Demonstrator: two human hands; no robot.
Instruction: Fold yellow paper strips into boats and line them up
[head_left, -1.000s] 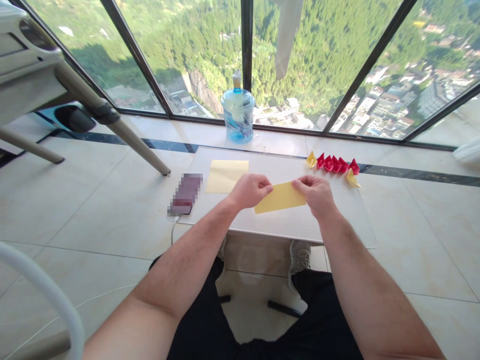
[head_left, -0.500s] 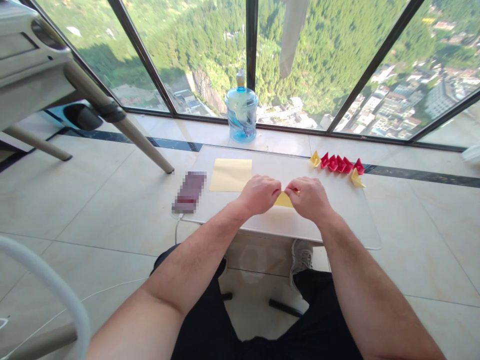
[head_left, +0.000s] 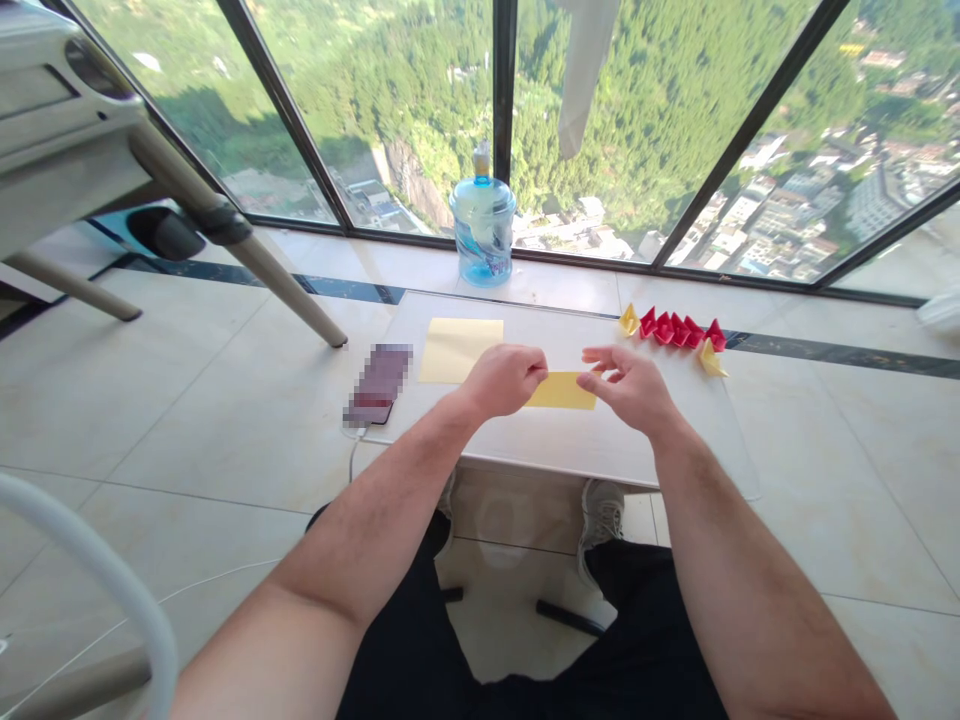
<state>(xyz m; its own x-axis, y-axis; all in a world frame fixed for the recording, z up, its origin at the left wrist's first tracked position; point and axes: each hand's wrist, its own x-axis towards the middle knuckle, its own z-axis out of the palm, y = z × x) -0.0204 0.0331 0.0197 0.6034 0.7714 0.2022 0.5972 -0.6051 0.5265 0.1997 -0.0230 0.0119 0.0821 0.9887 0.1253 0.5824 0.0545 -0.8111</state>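
A folded strip of yellow paper hangs or lies just above the low white table, its long side running left to right. My left hand is closed, pinching the paper's left end. At the right end is my right hand, with thumb and fingers spread apart; the thumb overlaps the paper's edge, and whether it touches I cannot tell. A flat pale yellow sheet lies on the table behind my left hand.
Folded red paper boats stand in a row at the table's back right, with a yellow boat and another yellow boat at the ends. A phone with a cable lies left. Beyond stands a water jug.
My hands have moved apart. The right fingers have opened from their pinch, and more of the yellow paper shows between the hands. The left hand has shifted slightly left.
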